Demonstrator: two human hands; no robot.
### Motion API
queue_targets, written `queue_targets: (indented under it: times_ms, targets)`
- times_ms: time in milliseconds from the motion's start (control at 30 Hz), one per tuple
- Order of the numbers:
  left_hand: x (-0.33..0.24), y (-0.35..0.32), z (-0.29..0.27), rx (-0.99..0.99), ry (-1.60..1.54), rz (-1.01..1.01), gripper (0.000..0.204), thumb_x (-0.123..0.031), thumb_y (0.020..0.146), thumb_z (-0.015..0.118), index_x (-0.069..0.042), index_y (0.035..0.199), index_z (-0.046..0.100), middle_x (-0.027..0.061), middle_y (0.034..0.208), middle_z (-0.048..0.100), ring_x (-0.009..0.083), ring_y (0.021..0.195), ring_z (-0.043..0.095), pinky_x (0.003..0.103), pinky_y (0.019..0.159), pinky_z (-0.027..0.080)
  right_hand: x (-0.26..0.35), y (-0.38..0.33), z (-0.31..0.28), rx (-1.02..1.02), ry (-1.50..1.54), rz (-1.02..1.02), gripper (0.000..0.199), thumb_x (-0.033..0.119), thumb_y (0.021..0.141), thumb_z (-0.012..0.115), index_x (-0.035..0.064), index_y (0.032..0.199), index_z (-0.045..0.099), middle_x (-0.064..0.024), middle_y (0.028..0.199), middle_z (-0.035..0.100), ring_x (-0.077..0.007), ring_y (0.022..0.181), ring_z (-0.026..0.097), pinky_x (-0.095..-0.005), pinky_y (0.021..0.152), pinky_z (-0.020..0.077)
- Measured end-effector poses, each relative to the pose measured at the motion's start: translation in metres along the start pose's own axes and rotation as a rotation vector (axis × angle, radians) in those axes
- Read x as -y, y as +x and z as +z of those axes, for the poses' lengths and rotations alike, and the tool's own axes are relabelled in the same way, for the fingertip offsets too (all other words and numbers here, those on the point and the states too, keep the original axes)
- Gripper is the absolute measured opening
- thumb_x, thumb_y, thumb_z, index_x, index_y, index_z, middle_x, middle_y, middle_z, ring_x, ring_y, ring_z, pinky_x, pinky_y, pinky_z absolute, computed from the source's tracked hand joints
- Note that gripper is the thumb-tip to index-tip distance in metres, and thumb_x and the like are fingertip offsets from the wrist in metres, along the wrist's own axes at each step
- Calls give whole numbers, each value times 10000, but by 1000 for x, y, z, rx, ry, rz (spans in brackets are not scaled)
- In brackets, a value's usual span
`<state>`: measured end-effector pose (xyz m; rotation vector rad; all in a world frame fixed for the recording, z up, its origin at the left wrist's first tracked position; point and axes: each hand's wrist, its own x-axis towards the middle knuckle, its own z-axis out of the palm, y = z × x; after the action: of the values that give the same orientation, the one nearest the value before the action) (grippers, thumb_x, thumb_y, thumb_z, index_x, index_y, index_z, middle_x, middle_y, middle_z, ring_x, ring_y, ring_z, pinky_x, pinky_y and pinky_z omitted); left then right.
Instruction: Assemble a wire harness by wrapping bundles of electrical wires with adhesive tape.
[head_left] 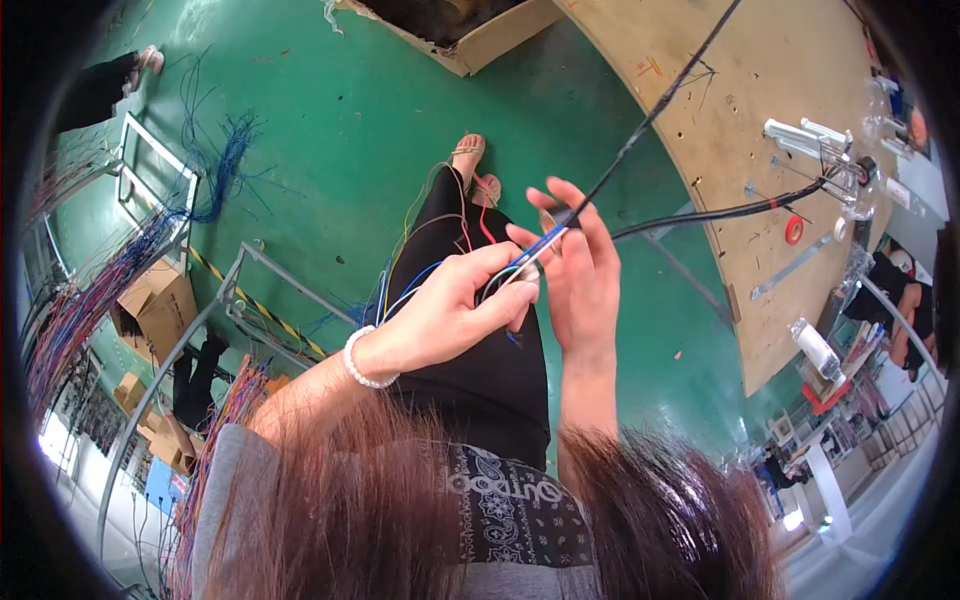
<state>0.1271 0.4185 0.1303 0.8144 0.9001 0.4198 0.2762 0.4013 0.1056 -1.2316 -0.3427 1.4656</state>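
hair (330, 510) hangs below fingers (490, 264). left hand (445, 310) pinches likely limp wires (545, 243); right hand (583, 285) half-curled at taped cable (657, 108), probably stiffer, better grip.

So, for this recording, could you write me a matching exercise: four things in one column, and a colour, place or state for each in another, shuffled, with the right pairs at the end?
Things:
1. left hand
2. red tape roll
3. beaded bracelet
4. floor

Descriptions:
A. white
B. pinching thin wires
C. green
D. on the wooden board

Right pairs: 1-B, 2-D, 3-A, 4-C.
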Motion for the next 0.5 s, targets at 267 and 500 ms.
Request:
queue_targets:
  times_ms: [267, 500]
  targets:
    - [11, 0, 6, -201, 762, 481, 218, -130, 820, 644, -22, 765, 462, 143, 615, 527, 340, 595, 552, 395, 513, 391, 43, -11, 36, 90, -848, -305, 271, 116, 872, 684, 42, 1095, 550, -28, 768, 489, -95, 643, 482, -230, 573, 401]
    - [-2, -9, -9, 77, 53, -3, 149, -150, 924, 551, -6, 886, 565, 81, 794, 571, 179, 724, 538, 282, 670, 432, 0, -3, 25, 60, 251, 161, 282, 220, 960, 568, -2, 1127, 524, -101, 1169, 540, -241, 994, 606, -353, 855, 511]
